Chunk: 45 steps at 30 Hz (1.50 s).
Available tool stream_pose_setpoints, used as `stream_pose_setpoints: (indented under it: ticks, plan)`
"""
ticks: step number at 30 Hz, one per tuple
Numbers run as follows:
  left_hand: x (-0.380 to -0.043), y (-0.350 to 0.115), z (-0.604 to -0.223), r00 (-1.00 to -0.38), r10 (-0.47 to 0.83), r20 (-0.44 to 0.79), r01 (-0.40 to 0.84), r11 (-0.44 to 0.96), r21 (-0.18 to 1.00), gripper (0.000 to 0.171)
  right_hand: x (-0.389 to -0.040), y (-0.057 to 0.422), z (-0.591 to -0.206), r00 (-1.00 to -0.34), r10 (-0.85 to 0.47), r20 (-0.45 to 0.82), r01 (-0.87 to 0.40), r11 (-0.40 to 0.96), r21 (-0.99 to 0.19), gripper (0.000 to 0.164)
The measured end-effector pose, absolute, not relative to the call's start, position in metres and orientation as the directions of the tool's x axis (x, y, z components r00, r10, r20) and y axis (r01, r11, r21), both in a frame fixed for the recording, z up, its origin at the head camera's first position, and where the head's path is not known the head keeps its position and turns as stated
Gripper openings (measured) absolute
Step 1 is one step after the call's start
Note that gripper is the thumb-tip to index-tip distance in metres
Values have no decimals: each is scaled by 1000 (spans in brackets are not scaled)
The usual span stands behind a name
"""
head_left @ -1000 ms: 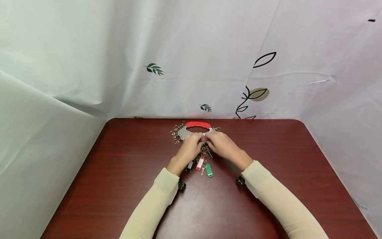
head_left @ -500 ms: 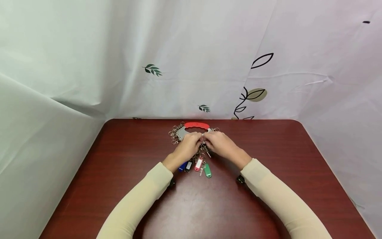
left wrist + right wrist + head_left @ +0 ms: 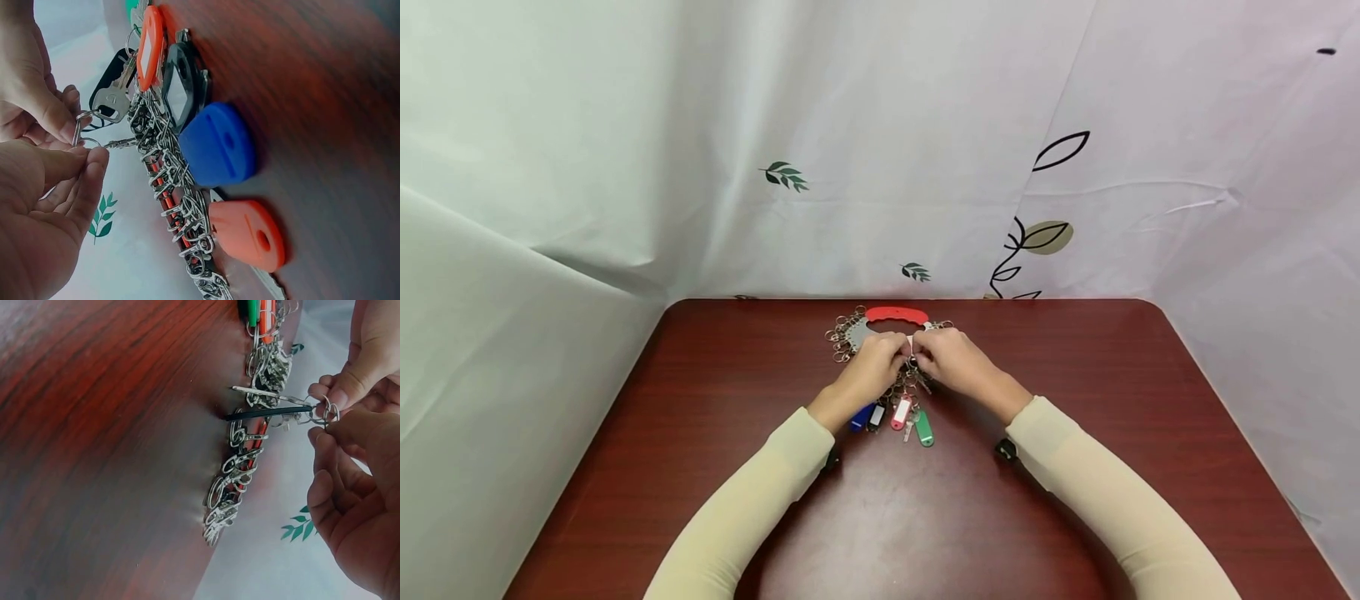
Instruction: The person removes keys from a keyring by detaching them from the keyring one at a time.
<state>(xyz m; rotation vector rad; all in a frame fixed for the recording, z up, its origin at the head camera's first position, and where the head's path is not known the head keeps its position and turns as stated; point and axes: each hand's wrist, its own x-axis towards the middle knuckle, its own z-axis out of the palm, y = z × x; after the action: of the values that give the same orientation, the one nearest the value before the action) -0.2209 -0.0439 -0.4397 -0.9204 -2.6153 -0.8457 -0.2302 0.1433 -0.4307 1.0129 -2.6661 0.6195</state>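
Between your fingertips, over the middle of the grey plate [image 3: 857,335]: metal ring [image 3: 77,127], with key [image 3: 111,102] and black tag [image 3: 265,414] hanging from it. Your left hand [image 3: 880,364] pinches it thumb-to-finger; your right hand [image 3: 958,358] pinches from the other side, fingertips nearly meeting. Backs of both hands up, forearms angled inward. Around, left to right: orange tag [image 3: 247,234], blue tag [image 3: 861,417], second black tag [image 3: 876,417], red tag [image 3: 902,412], green tag [image 3: 924,427], all on the table [image 3: 737,417] on your side. Red handle [image 3: 897,314] lies beyond your hands, which block part of the plate in the head view.
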Motion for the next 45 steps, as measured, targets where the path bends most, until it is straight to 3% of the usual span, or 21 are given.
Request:
stream_pose_setpoints:
  ticks: [30,45]
  plan:
    - [-211,-42,-442,-817,421,394,573,660,485,10,-232,144,-430,-844,-433,317,-536,707,-461,13]
    - [-212,-41,-445,-859,352,373,510,665,546,10,-229,136,-445,-964,-178,200,-267,677,-686,4]
